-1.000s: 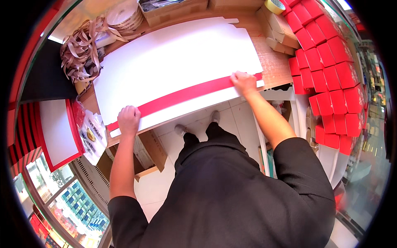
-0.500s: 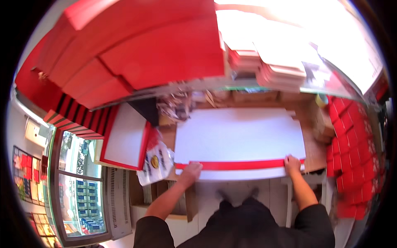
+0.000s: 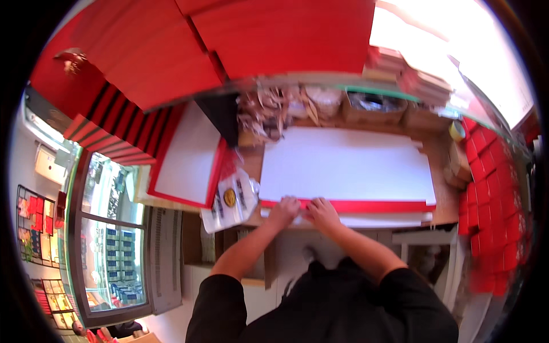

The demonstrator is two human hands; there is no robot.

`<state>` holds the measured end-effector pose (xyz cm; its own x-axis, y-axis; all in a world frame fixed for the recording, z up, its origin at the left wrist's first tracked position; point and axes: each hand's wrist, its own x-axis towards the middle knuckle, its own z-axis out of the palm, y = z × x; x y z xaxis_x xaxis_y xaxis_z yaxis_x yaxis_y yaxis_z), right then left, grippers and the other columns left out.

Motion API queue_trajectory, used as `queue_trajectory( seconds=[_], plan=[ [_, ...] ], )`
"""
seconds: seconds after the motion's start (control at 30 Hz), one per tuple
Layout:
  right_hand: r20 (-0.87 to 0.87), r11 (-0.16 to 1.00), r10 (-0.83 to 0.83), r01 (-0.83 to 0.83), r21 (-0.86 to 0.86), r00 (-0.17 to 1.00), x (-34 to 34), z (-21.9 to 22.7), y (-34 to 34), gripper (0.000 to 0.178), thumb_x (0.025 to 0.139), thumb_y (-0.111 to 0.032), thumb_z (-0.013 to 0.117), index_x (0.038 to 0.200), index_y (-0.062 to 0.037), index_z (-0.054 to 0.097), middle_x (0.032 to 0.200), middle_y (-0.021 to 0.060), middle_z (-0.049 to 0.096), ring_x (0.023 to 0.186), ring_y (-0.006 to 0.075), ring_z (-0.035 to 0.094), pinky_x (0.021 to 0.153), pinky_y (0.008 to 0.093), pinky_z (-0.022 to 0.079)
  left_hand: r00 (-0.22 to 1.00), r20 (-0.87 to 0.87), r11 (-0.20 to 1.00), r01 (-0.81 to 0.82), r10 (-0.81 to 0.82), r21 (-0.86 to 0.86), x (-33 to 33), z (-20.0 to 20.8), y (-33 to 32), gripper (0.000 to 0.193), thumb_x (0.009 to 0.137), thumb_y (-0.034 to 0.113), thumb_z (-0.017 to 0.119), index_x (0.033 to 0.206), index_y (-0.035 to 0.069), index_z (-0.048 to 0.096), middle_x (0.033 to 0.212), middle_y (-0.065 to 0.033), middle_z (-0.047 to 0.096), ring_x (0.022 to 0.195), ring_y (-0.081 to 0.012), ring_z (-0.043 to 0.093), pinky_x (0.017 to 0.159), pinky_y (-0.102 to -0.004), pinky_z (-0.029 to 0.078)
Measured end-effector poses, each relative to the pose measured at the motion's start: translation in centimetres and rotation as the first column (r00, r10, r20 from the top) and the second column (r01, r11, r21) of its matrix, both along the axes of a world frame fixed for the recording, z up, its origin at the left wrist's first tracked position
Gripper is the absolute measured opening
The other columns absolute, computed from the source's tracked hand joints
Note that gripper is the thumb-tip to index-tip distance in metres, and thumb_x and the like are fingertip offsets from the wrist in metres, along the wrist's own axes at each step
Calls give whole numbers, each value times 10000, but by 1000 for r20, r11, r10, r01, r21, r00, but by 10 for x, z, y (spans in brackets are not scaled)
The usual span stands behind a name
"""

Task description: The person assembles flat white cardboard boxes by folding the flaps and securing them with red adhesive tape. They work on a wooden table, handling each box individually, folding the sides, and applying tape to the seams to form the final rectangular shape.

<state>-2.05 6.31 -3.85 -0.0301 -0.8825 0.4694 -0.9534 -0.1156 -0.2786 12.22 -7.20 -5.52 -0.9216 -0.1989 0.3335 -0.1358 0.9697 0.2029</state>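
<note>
A large white sheet (image 3: 343, 166) with a red strip (image 3: 377, 206) along its near edge lies on the wooden table. More white sheets (image 3: 389, 219) show beneath it, sticking out at the front. My left hand (image 3: 285, 210) has its fingers bent at the red strip, left of the middle. Close beside it, my right hand (image 3: 323, 214) is closed on the same strip, nearly touching the left. The undersides of both hands' fingers are hidden.
Left stands a red-framed white panel (image 3: 189, 160), with a clear plastic bag (image 3: 231, 197) by it. Behind are tangled ribbons (image 3: 266, 111) and a cardboard box (image 3: 374, 108). A tape roll (image 3: 457, 131) and stacked red boxes (image 3: 492, 188) stand right. A shelf holding large red boxes (image 3: 286, 40) overhangs the back.
My hands, which were far apart at either end of the red strip, have come together left of its middle. The view has shifted too, and lower sheets now show below the strip.
</note>
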Motion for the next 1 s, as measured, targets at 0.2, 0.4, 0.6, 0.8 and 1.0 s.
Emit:
queue_trajectory(
  seconds=[0.2, 0.4, 0.6, 0.8, 1.0],
  plan=[
    [-2, 987, -23, 23, 158, 1000, -8, -5, -2, 126, 733, -67, 566, 858, -53, 579, 908, 99, 544, 906, 268, 515, 821, 344, 448, 991, -129, 999, -15, 21, 51, 2, 5, 1, 147, 760, 119, 625, 836, 48, 521, 838, -110, 536, 828, -285, 548, 757, -379, 481],
    [-92, 979, -52, 69, 191, 994, -9, -6, -1, 118, 758, -77, 576, 873, -52, 588, 918, 95, 553, 892, 255, 517, 832, 330, 444, 983, -186, 969, 37, 9, 243, 2, 7, -12, 97, 785, 76, 621, 832, 40, 545, 821, -108, 548, 814, -297, 552, 725, -389, 477],
    [-176, 938, -35, 93, 335, 984, -32, -8, 5, 126, 750, -84, 591, 869, -43, 589, 877, 94, 567, 872, 257, 530, 825, 320, 452, 983, -168, 968, -32, 75, 248, -3, 2, -15, 46, 813, 51, 603, 827, 29, 565, 828, -107, 566, 787, -301, 550, 691, -402, 460],
    [-44, 944, -103, 111, 311, 994, -35, -10, -6, 64, 783, -89, 589, 830, -47, 594, 847, 85, 576, 855, 250, 556, 804, 332, 478, 989, -50, 980, -129, 138, 151, -36, 7, 7, 90, 835, 121, 618, 794, 57, 569, 776, -100, 570, 755, -294, 550, 673, -397, 453],
    [-73, 963, -142, 155, 219, 987, -94, -5, 68, 128, 826, -186, 626, 819, -62, 595, 848, 87, 575, 839, 253, 557, 762, 339, 487, 980, -165, 987, -87, 110, 137, -44, 0, 9, 171, 823, 208, 648, 755, 79, 559, 742, -78, 554, 722, -256, 546, 651, -375, 450]
  ],
)
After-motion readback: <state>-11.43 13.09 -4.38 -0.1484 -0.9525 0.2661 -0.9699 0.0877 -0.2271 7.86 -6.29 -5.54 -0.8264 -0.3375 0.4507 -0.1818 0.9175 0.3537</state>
